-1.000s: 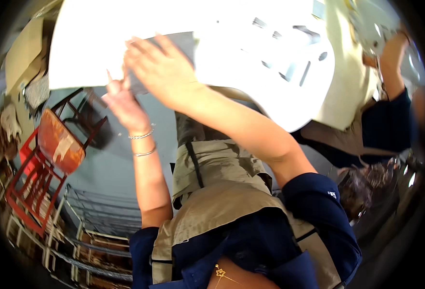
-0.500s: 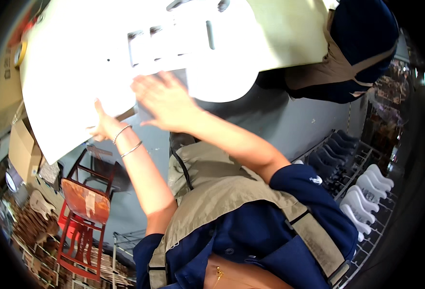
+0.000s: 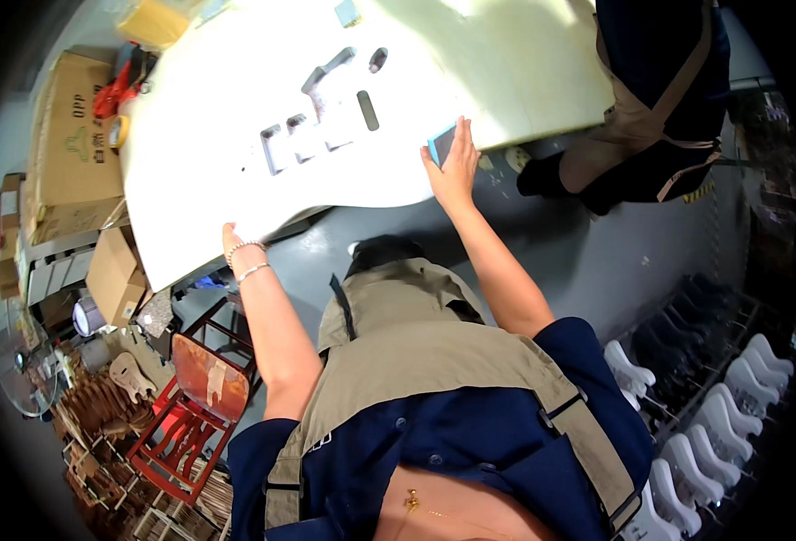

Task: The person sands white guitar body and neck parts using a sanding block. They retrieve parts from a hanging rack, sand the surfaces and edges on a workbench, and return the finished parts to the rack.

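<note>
A large white guitar body (image 3: 235, 117) with several routed cavities lies flat in front of me. My left hand (image 3: 232, 242) grips its near lower edge, with two bracelets on the wrist. My right hand (image 3: 456, 164) presses a small blue-grey sanding block (image 3: 440, 142) against the body's surface near its right lower edge, fingers laid flat over the block. I wear a tan apron over dark blue clothes.
Another person (image 3: 659, 99) in dark blue with a tan apron stands at the upper right. Cardboard boxes (image 3: 73, 135) are stacked at the left. A red chair (image 3: 190, 397) stands lower left. Several white guitar bodies (image 3: 731, 424) sit in a rack lower right.
My right hand has slid with the block from the middle of the body toward its right edge. My left hand stays on the near edge. The view has swung round.
</note>
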`<action>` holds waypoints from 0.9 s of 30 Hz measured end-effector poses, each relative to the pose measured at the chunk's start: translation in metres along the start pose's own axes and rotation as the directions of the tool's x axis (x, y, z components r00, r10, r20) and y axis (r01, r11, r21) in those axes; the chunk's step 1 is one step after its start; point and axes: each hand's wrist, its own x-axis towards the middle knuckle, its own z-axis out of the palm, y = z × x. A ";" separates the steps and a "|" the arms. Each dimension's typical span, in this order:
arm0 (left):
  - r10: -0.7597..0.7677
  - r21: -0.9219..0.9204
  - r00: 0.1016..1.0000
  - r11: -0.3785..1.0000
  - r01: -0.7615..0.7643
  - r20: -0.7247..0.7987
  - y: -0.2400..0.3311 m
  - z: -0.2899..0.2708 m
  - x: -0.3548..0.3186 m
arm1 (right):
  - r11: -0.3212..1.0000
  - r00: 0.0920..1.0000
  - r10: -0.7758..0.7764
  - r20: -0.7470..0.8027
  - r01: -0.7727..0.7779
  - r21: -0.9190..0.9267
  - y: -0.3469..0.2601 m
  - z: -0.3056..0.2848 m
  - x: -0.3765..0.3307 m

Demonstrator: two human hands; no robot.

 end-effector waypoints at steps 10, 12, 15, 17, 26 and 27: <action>0.770 -0.361 0.617 0.628 -0.689 0.161 0.142 0.130 -0.233 | 0.888 0.936 0.248 0.251 -0.323 0.328 -0.011 -0.047 0.006; 0.859 -0.461 0.385 0.508 -0.728 0.338 0.158 0.145 -0.266 | 0.903 0.999 -0.007 -0.044 0.025 0.428 -0.032 -0.089 0.024; 0.850 -0.428 0.032 0.297 -0.854 0.526 0.166 0.153 -0.314 | 0.787 0.825 -0.491 -0.281 0.558 0.263 -0.153 -0.190 0.045; 0.786 -0.436 -0.109 0.216 -0.873 0.609 0.159 0.162 -0.332 | 0.655 0.625 -0.745 -0.234 0.752 -0.077 -0.212 -0.224 0.053; 0.695 -0.512 -0.232 0.224 -0.829 0.680 0.169 0.165 -0.321 | 0.311 0.500 -0.853 0.149 0.717 -0.624 -0.273 -0.195 0.065; 0.688 -0.516 -0.233 0.236 -0.824 0.687 0.172 0.167 -0.320 | 0.318 0.503 -0.853 0.139 0.713 -0.624 -0.284 -0.189 0.060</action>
